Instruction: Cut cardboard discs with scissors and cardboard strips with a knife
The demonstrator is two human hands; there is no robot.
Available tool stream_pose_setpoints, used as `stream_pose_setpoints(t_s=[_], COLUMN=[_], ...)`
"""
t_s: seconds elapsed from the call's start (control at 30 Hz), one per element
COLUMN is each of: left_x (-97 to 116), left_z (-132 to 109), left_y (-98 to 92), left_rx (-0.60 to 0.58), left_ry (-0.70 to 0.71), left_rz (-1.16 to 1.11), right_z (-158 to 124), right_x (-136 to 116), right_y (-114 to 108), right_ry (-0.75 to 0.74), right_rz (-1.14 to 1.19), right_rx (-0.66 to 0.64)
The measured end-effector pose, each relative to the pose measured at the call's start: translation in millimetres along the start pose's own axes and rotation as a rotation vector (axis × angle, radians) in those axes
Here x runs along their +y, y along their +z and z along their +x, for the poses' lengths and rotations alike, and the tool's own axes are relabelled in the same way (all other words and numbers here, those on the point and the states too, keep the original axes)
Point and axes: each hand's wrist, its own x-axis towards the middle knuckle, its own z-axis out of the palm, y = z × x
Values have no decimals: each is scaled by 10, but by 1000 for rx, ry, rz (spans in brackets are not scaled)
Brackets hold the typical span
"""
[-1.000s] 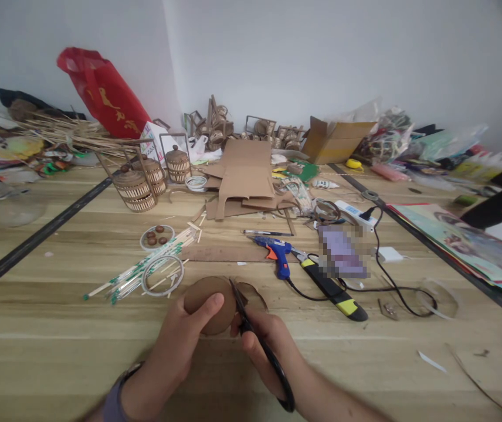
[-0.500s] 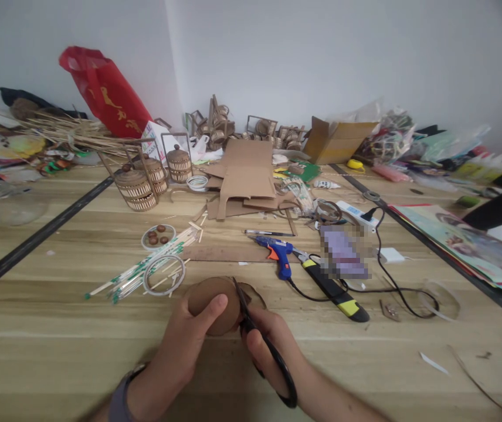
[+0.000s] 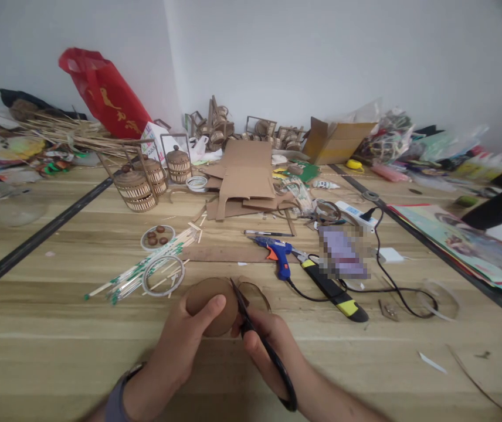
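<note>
Near the front middle of the table, my left hand point(image 3: 189, 334) grips a round brown cardboard disc point(image 3: 213, 302), thumb lying on its face. My right hand point(image 3: 272, 346) is closed round the black handles of a pair of scissors point(image 3: 243, 310). The blades lie along the disc's right edge, pointing away from me. A thin curled strip of cardboard point(image 3: 263, 291) hangs to the right of the blades. Some of my right fingers are hidden behind the scissors.
Beyond my hands lie a blue glue gun point(image 3: 281, 255), a black-and-yellow tool point(image 3: 336, 293), a white ring point(image 3: 163, 275) and green-tipped sticks point(image 3: 123, 280). Farther back stand cardboard pieces point(image 3: 246, 176), small lidded bamboo baskets point(image 3: 136, 190) and a red bag point(image 3: 105, 94).
The scissor blades have shifted slightly left along the disc's edge. The curled strip at the right stands a little farther out from the disc. My left hand has barely moved.
</note>
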Motion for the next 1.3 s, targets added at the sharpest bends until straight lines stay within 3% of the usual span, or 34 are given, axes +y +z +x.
stream_pose_setpoints(t_s=[0.27, 0.67, 1.03, 1.3], left_x=[-11, 59, 77, 52], left_z=[26, 15, -8, -3], left_y=[-63, -68, -27, -47], left_rx=[52, 8, 42, 19], left_ry=[-53, -47, -34, -12], left_rz=[8, 39, 87, 110], right_z=[-4, -13, 23, 28], right_x=[0, 17, -13, -33], right_y=[-2, -17, -91, -93], right_ry=[29, 77, 79, 11], right_rz=[-13, 27, 57, 49], right_rx=[-24, -25, -105, -92])
